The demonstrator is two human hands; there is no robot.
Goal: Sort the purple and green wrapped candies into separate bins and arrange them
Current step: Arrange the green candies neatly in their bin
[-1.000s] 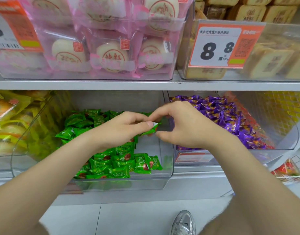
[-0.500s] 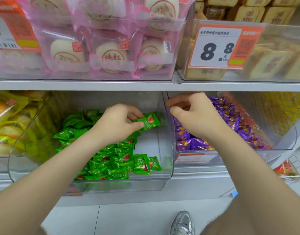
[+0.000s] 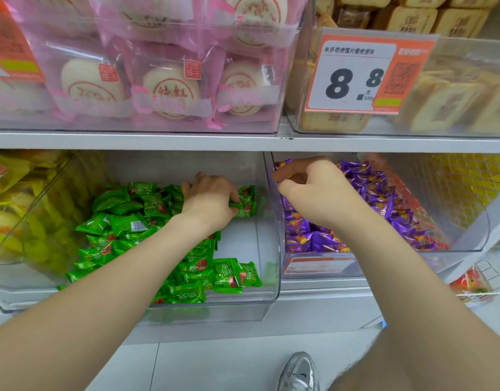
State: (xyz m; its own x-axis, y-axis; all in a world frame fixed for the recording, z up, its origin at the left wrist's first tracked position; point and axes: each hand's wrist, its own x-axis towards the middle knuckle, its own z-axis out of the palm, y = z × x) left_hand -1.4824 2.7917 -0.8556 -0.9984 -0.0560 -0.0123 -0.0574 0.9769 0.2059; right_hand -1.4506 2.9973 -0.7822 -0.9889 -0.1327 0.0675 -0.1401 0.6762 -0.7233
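Observation:
Green wrapped candies [image 3: 130, 224] fill the clear middle bin [image 3: 215, 309] on the lower shelf. My left hand [image 3: 209, 201] reaches into it at the back right and grips one green candy [image 3: 246, 206] between thumb and fingers. Purple wrapped candies [image 3: 384, 198] are heaped in the clear bin [image 3: 468, 238] to the right. My right hand [image 3: 313, 193] hovers over that bin's back left corner with its fingers curled. A purple wrapper shows just above the fingertips, but whether they pinch it is unclear.
A clear bin of yellow packs [image 3: 14, 210] stands at the left. The upper shelf [image 3: 243, 141] carries pink-wrapped pastries [image 3: 169, 88], tan cakes and an 8.8 price tag [image 3: 356, 77]. A wire basket [image 3: 480, 283] hangs lower right. My shoe [image 3: 299, 373] is on the floor.
My hands parted from the middle. The right hand went right and back into the purple bin. The left hand carried the green candy deeper toward the green bin's back right.

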